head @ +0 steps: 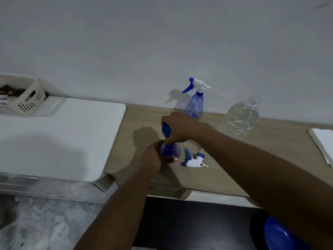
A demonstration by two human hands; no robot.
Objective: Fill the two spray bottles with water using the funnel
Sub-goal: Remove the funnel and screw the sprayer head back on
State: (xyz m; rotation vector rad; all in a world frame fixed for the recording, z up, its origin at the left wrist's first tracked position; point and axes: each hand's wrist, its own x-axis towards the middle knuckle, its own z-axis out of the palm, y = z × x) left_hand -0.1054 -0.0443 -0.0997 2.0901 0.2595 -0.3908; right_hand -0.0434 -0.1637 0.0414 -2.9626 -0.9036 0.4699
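Pale wood-grain desk top (234, 168) runs along a plain white wall, and the work sits near its left end. The left hand (155, 157) wraps around the round body of a translucent blue plastic spray bottle (170, 151), head off and standing upright. The right hand (182, 127) reaches across from the right and pinches a small blue plastic funnel (165, 129) directly above that bottle. The funnel's mouth leans a little left and its spout points down at the neck. Fingers hide whether it is seated.

The water is in a clear plastic water bottle (239, 120), upright and seemingly uncapped, behind and to the right, well apart from the funnel. It is nearer the right hand, which is probably the one to fetch it.

In the way are a second blue spray bottle with its white-and-blue trigger fitted (194, 105), just behind the right hand, and a loose white-and-blue trigger head (194, 159) lying just right of the held bottle. A folded white paper (322, 143) lies far right, and a white perforated basket (23, 98) sits far left.
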